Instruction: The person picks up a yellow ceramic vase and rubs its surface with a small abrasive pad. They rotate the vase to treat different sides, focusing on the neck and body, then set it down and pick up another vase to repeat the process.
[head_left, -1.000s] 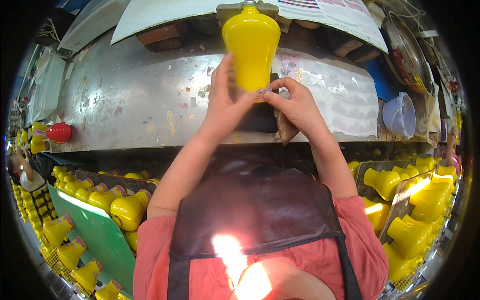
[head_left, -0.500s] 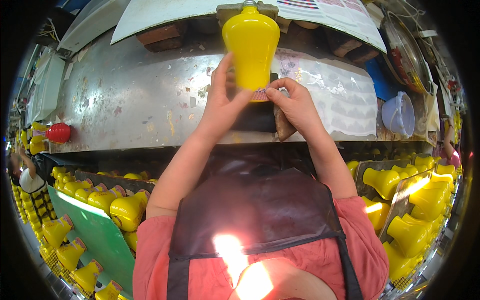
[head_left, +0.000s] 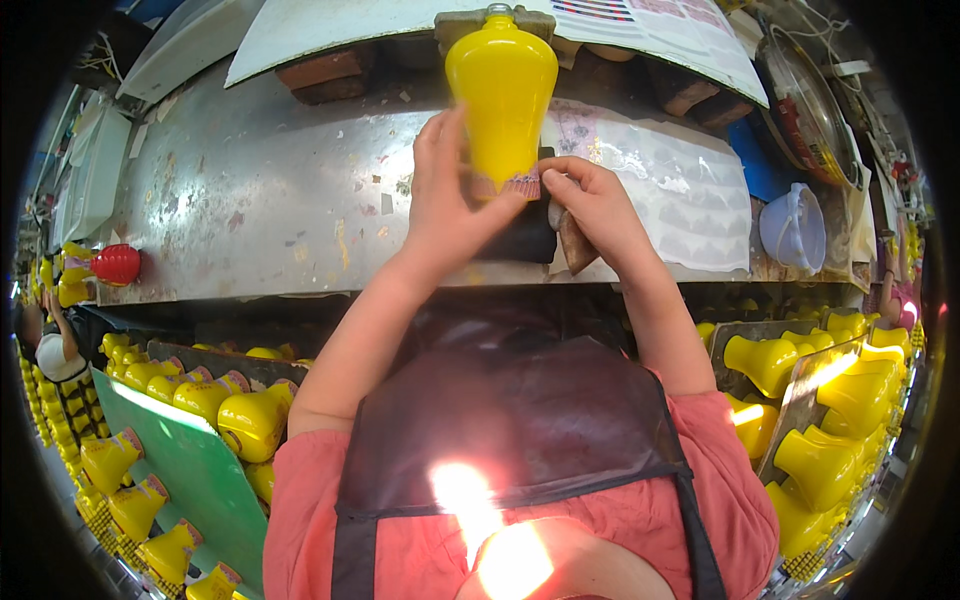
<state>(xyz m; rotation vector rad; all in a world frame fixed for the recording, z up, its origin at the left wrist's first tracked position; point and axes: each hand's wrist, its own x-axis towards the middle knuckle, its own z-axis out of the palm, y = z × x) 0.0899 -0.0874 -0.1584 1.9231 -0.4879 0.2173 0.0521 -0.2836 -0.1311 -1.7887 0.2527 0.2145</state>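
Note:
A glossy yellow vase point(head_left: 502, 95) lies with its neck end fixed at a clamp-like holder point(head_left: 437, 30) on the far side. A pink and purple patterned band point(head_left: 522, 184) rings its narrower near end. My left hand point(head_left: 440, 195) curves round the vase's left side, thumb pressed on the band, fingers slightly blurred. At the right edge of the band, my right hand point(head_left: 598, 205) is closed, thumb and forefinger together. A brown wedge-shaped tool point(head_left: 575, 243) sticks out below its fingers; its grip is hidden.
A stained metal table point(head_left: 270, 200) carries a wet white sheet of decals point(head_left: 680, 200). A pale bucket point(head_left: 793, 230) stands at right and a red ribbed object point(head_left: 117, 265) at left. Yellow vases point(head_left: 255, 420) crowd boards on both sides. Another person point(head_left: 60, 350) is at far left.
My left thumb has slid rightward along the band, covering part of it. My right hand has shifted slightly right, the brown tool with it. The vase appears slightly turned.

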